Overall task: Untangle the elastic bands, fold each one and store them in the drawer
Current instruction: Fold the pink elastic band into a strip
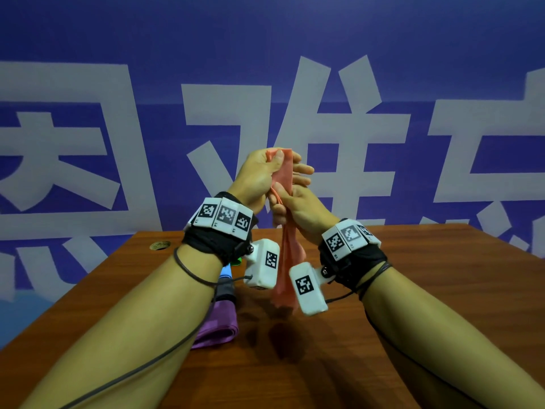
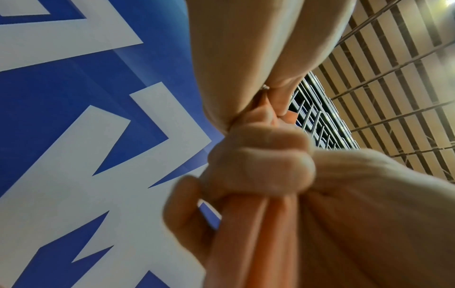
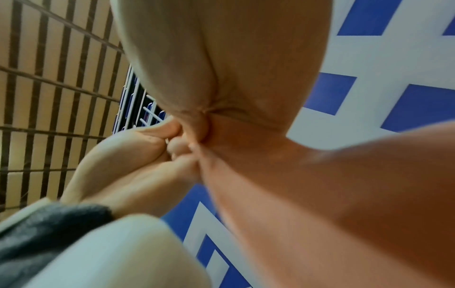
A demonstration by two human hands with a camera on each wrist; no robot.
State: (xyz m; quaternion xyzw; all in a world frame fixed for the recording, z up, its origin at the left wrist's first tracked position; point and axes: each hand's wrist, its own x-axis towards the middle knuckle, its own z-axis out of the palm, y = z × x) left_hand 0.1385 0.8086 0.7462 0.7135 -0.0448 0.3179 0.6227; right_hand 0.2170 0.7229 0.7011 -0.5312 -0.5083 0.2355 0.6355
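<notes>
1. Above the table, at approx 12 o'clock from the person, both hands are raised w/ an orange band between them.
2. Left hand has the band's top end: thumb pressed on its near face, fingers wrapped behind.
3. Right hand, just below & touching the left, is curled round the band's middle, bunching it; left wrist view shows those fingers clenched over the gathered folds.
4. Rest of the band hangs down btwn the wrists; lower end is near the tabletop, contact unclear.
5. On the table at approx 9 o'clock of the hanging end lies a purple band, folded, partly under the left forearm; grey & blue pieces beyond it.
</notes>
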